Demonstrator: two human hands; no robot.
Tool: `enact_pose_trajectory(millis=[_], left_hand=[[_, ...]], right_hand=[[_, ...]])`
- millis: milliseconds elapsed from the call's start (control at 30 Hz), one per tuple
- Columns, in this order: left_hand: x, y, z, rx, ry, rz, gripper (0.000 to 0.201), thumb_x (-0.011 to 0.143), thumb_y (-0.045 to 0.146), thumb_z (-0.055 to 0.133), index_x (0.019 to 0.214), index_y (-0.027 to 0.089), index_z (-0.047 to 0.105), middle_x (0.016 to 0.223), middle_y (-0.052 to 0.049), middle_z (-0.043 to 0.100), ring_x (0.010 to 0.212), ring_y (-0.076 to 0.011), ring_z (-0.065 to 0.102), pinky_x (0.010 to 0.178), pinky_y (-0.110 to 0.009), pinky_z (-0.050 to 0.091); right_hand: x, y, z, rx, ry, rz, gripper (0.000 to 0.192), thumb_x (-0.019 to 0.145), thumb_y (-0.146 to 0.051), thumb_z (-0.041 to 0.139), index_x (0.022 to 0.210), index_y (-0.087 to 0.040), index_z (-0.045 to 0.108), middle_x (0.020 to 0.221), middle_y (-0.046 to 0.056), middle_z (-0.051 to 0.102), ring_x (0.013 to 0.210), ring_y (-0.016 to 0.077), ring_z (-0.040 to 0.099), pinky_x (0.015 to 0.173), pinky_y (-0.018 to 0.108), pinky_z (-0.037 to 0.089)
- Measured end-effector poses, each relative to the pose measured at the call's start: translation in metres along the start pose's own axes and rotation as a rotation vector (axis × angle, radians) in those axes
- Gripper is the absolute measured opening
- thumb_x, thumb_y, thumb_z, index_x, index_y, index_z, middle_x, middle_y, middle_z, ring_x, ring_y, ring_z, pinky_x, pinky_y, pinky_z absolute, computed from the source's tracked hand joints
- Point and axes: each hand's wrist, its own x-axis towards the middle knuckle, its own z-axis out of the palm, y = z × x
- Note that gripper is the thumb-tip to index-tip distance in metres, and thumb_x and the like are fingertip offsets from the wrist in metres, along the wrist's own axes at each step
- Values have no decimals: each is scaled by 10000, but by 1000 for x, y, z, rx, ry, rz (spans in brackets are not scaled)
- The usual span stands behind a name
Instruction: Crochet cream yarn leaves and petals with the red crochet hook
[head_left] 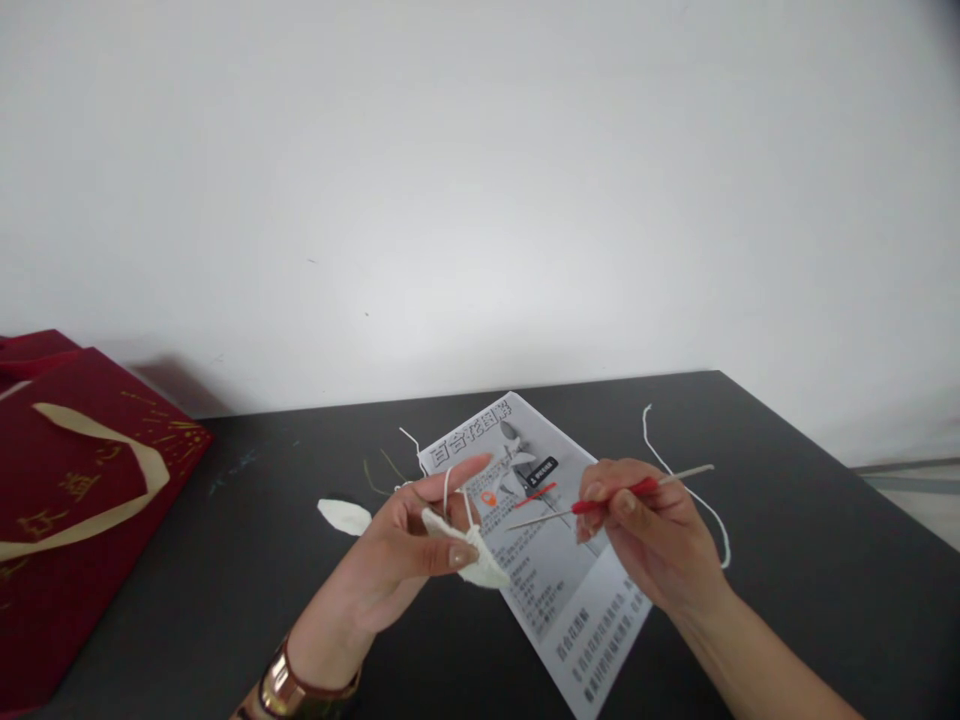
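My left hand (420, 535) pinches a white crocheted piece (484, 565) between thumb and fingers. A strand of white yarn (447, 490) loops over its raised index finger and runs down to the piece. In my right hand (649, 535) is a crochet hook (637, 492) with a red grip and metal ends. One end points left toward the crocheted piece, apart from it; the other sticks out to the upper right. Beneath both hands lies a printed sheet (555, 630) with text and a flower picture. Another white crocheted piece (345, 516) rests left of my left hand.
A dark red paper bag (97, 500) with cream ribbon handles stands at the left. Loose white yarn (709, 505) curves over the dark table (787, 560) behind my right hand. A white wall (480, 200) rises behind the table.
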Motion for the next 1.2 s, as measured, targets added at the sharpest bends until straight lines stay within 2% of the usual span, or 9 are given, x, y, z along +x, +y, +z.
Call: enact_pose_trajectory(millis=[167,333,533,767,867,1000,1200], left_hand=[[2,-4,1,27,26,9,582,606,118,842,1155,260,709,699,32,588,651,-89,534,635,-218,404],[0,-5,2,65,62,0,315,590,158,860,891,211,785,738,-14,682,662,-121,601,636,-239,441],[3,-2,6,67,82,25,200,573,150,867,750,182,779,712,-20,717,647,-113,616,618,-214,443],[3,-4,4,48,79,0,206,588,151,860,777,178,784,759,-43,720,682,-140,628,653,-254,441],[4,-7,1,38,91,8,344,584,153,863,913,222,788,722,-2,655,660,-112,578,641,-248,406],[5,-10,2,22,101,28,590,601,149,855,1153,301,709,671,43,555,617,-83,500,623,-245,358],[6,-10,3,12,106,44,612,606,151,850,1179,301,696,692,35,533,612,-94,480,616,-271,346]], right_hand=[[-2,2,4,16,20,6,80,820,-289,719,819,-227,770,707,19,678,559,129,635,521,248,523],[-3,3,6,-4,-28,-53,89,836,-270,701,848,-222,775,666,26,690,587,138,633,546,253,526],[-5,6,6,-10,-25,-67,91,856,-245,682,868,-215,767,723,21,708,622,120,644,580,231,533],[-7,7,8,14,-5,-63,90,858,-247,681,870,-208,762,751,14,703,609,109,643,567,221,540],[-6,6,9,20,11,-64,97,861,-246,677,863,-199,761,754,15,702,598,105,640,554,215,538],[-4,3,11,40,89,-51,112,857,-257,677,823,-181,753,677,0,673,547,96,618,521,201,520],[-5,4,11,41,128,3,124,840,-276,694,808,-173,756,707,19,704,526,88,604,493,187,514]])
